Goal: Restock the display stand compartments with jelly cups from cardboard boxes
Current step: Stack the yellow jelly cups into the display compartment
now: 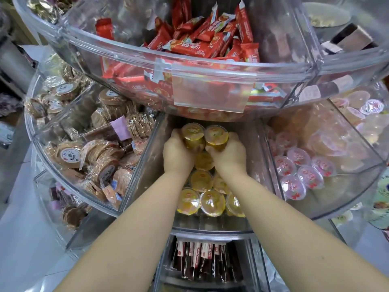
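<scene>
Both my hands reach into the middle compartment (145, 165) of a clear tiered display stand. My left hand (177, 153) grips a yellow jelly cup (192, 134), and my right hand (228, 152) grips a second yellow jelly cup (216, 135) beside it. The two cups touch each other at the back of the compartment, under the upper tier. Several more yellow jelly cups (211, 202) lie below my wrists, towards the compartment's front wall. No cardboard box is in view.
The upper tier (210, 81) overhangs my hands and holds red wrapped snacks. Round brown wafer packs (105, 152) fill the left compartment. Pink-lidded jelly cups (303, 169) sit in the right one. A lower tier holds dark stick packs (202, 260).
</scene>
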`<state>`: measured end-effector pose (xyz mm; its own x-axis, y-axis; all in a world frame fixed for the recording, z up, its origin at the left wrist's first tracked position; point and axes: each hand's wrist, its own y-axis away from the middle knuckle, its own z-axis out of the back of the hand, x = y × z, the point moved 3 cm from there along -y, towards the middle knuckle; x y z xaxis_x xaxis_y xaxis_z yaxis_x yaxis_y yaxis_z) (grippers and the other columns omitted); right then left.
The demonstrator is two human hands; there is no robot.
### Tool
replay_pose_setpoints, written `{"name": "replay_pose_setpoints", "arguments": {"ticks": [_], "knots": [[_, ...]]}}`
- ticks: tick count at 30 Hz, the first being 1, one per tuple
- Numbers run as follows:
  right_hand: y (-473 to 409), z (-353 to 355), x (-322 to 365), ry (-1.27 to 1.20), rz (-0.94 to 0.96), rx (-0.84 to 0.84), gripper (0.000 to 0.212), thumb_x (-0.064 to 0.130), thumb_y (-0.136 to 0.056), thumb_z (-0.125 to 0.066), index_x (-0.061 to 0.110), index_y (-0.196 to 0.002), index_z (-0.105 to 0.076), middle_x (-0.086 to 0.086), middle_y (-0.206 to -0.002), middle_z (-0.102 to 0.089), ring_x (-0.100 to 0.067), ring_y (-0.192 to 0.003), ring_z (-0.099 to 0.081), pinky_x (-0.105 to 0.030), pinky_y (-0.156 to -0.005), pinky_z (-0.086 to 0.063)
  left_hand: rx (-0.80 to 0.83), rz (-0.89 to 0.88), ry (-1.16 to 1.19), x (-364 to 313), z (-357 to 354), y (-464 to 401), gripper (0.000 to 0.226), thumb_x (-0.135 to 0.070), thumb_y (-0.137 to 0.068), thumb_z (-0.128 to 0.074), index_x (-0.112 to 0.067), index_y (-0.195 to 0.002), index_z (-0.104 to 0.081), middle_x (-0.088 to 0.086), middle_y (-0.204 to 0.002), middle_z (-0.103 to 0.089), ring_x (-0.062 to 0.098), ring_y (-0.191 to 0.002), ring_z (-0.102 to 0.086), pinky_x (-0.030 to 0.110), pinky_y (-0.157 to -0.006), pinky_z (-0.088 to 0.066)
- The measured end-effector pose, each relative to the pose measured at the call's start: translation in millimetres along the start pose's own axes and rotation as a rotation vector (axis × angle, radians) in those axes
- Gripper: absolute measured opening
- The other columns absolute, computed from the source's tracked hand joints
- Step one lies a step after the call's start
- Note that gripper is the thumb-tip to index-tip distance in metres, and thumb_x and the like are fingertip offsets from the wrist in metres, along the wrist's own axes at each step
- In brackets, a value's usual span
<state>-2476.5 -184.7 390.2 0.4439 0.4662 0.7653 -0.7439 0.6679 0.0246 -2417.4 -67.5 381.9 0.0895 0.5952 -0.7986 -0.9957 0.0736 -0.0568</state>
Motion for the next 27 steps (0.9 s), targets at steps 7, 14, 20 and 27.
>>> {"name": "replay_pose_setpoints", "arguments": {"ticks": [7, 14, 20, 27], "knots": [[3, -1, -3, -0.054, -0.076, -0.041, 0.038, 0.016, -0.083, -0.066, 0.005, -0.115, -0.05, -0.014, -0.11, -0.062, -0.032, -0.105, -0.058, -0.029, -0.079, -0.044, 0.053, 0.02, -0.055, 4, -6, -3, 0.041, -0.021, -0.075, -0.075, -0.002, -0.106, -0.055, 0.018, -0.106, -0.066, 0.035, -0.1, -0.061, 0.021, -0.068, -0.035], [0, -1, -3, -0.046, -0.091, -0.04, 0.032, 0.016, -0.085, -0.064, 0.005, -0.112, -0.054, -0.014, -0.109, -0.063, -0.033, -0.104, -0.058, -0.032, -0.081, -0.045, 0.014, 0.0, -0.106, 5, -7, -4, 0.034, -0.018, -0.08, -0.069, -0.001, -0.107, -0.056, 0.019, -0.105, -0.066, 0.036, -0.098, -0.061, 0.024, -0.069, -0.036], [5, 3, -7, -0.169, -0.125, 0.12, 0.038, 0.021, -0.083, -0.067, 0.012, -0.117, -0.052, -0.005, -0.108, -0.062, -0.025, -0.098, -0.06, -0.025, -0.071, -0.042, 0.068, -0.027, -0.092, 6, -3, -6, 0.024, -0.016, -0.084, -0.063, -0.006, -0.107, -0.061, 0.014, -0.104, -0.068, 0.031, -0.098, -0.062, 0.018, -0.07, -0.035], [26, 19, -10, -0.213, -0.14, 0.236, 0.055, 0.016, -0.085, -0.065, 0.006, -0.132, -0.039, -0.006, -0.111, -0.056, -0.005, -0.065, -0.041, -0.007, -0.055, -0.039, 0.078, -0.009, -0.116, 3, -1, -5, 0.023, -0.019, -0.085, -0.06, -0.005, -0.104, -0.061, 0.015, -0.103, -0.067, 0.033, -0.098, -0.061, 0.02, -0.069, -0.034]]}}
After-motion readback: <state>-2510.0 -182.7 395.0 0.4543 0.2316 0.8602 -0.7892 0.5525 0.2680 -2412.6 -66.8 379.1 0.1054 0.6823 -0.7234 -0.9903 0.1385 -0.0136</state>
